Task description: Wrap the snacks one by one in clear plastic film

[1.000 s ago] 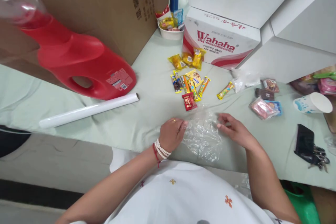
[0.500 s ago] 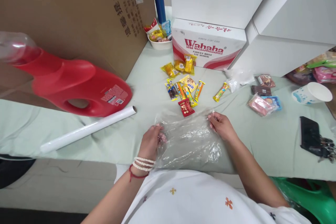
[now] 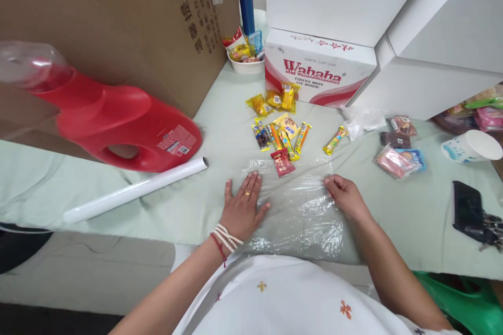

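Observation:
A sheet of clear plastic film [image 3: 294,214] lies on the green tablecloth in front of me. My left hand [image 3: 243,207] rests flat on the film's left side, fingers stretched out. At the right edge, my right hand [image 3: 343,193] pinches the film between thumb and fingers. A red wrapped snack [image 3: 282,162] sits at the film's far edge. Just beyond it are several small yellow and orange snack sticks [image 3: 286,141] and a pale yellow packet [image 3: 287,124]. One yellow snack stick [image 3: 334,140] lies apart to the right.
Left stand a red jug [image 3: 129,125], a white roll [image 3: 137,191] and a cardboard box [image 3: 118,21]. Behind are yellow packets [image 3: 288,97], a snack bowl [image 3: 247,66] and a Wahaba-style printed carton [image 3: 318,70]. Rightward are a pink packet [image 3: 394,160], a paper cup [image 3: 469,146] and a phone [image 3: 467,209].
My left hand has let go of the film's edge and now lies flat on it. The film has come down flatter on the table. My right hand still pinches its edge.

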Demonstrator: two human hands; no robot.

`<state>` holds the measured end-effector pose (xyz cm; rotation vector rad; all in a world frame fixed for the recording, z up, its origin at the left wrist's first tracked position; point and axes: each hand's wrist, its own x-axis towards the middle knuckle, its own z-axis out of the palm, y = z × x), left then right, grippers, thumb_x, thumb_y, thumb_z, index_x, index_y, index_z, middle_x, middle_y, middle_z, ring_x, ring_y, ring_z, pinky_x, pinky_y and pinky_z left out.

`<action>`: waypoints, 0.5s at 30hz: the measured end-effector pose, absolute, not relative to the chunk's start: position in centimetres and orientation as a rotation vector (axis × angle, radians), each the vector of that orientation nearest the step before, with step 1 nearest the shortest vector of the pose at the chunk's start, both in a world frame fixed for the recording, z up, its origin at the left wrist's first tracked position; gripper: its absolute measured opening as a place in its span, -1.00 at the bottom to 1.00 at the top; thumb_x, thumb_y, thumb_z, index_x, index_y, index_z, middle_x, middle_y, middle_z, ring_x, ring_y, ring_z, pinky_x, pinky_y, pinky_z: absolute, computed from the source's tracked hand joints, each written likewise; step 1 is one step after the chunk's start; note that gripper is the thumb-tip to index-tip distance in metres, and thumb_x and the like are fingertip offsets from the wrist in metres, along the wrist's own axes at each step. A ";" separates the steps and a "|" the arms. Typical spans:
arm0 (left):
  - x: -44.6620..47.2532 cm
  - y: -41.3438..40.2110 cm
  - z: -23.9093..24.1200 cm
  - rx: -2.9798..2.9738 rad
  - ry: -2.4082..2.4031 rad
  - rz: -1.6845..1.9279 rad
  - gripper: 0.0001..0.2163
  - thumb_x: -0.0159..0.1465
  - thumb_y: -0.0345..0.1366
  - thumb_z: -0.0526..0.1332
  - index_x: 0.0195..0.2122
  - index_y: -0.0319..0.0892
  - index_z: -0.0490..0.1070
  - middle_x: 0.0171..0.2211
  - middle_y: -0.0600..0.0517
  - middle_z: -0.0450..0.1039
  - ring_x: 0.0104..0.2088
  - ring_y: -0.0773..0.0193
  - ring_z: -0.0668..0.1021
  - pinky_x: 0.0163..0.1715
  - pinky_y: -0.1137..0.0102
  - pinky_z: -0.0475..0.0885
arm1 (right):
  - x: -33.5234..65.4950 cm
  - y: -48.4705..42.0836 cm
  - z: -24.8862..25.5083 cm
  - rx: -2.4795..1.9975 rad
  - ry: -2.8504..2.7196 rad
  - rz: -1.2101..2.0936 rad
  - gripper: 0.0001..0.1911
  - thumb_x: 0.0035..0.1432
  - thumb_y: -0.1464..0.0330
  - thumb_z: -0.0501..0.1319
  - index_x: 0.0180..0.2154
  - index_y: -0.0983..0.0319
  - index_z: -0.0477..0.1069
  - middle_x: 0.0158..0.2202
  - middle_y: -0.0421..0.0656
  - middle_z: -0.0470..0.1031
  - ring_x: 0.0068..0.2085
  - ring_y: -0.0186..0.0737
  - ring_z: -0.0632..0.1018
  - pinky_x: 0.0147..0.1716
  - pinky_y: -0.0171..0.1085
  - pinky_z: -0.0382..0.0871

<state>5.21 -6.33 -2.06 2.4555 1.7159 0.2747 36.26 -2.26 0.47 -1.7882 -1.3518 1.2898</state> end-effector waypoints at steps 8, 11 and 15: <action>4.5 -6.1 -1.9 2.437 1.719 0.262 -0.38 0.44 -0.03 0.01 0.46 -0.18 0.03 0.42 -0.26 0.11 0.41 -0.10 0.24 0.37 -0.29 -0.35 | 37.6 -0.9 0.1 -1.816 -1.381 1.194 -0.50 0.13 -0.14 0.23 -0.36 0.19 0.40 -0.54 -0.27 0.36 -0.52 -0.30 0.31 -0.50 -0.31 0.16; 4.0 -5.8 -2.0 2.426 1.731 0.275 -0.40 0.45 -0.06 0.02 0.46 -0.17 0.04 0.42 -0.23 0.12 0.40 -0.08 0.26 0.38 -0.28 -0.30 | 39.3 1.0 1.3 -1.933 -1.546 1.037 -0.50 0.14 -0.13 0.20 -0.37 0.19 0.44 -0.55 -0.25 0.37 -0.50 -0.26 0.34 -0.47 -0.28 0.19; 3.8 -5.8 -2.1 2.417 1.730 0.299 -0.39 0.44 -0.06 0.03 0.46 -0.16 0.04 0.42 -0.23 0.11 0.41 -0.07 0.25 0.40 -0.25 -0.29 | 38.4 7.0 4.5 -1.992 -1.776 0.536 -0.61 0.25 0.02 0.15 -0.27 0.20 0.51 -0.47 -0.18 0.48 -0.41 -0.18 0.45 -0.36 -0.25 0.26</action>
